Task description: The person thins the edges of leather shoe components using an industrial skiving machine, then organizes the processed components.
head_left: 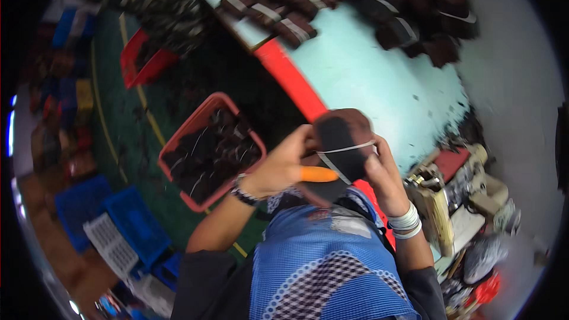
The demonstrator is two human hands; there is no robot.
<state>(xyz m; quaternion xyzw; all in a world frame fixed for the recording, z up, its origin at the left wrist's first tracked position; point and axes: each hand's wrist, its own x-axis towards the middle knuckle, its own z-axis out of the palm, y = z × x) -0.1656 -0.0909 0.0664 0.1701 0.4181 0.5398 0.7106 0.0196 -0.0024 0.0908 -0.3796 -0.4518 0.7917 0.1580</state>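
Above the red edge of the pale green table (pixel 349 53), I hold a bundle of dark brown and black flat pieces (pixel 341 133) with rounded ends and white bands around it. My left hand (pixel 275 169) grips its left side; an orange cover (pixel 318 174) sits on one of its digits. On the other side, the fingers of my right hand (pixel 384 175) are closed round the bundle, and several white bands (pixel 406 222) circle that wrist. What the pieces are made of cannot be made out, since motion blurs them.
A pink basket (pixel 178 136) of similar dark bundles stands left of me. More banded bundles (pixel 296 26) lie at the table's far end. A sewing machine (pixel 468 201) is at the right. Blue crates (pixel 136 225), a red bin (pixel 133 59) and a camouflage-patterned heap (pixel 154 0) are leftward.
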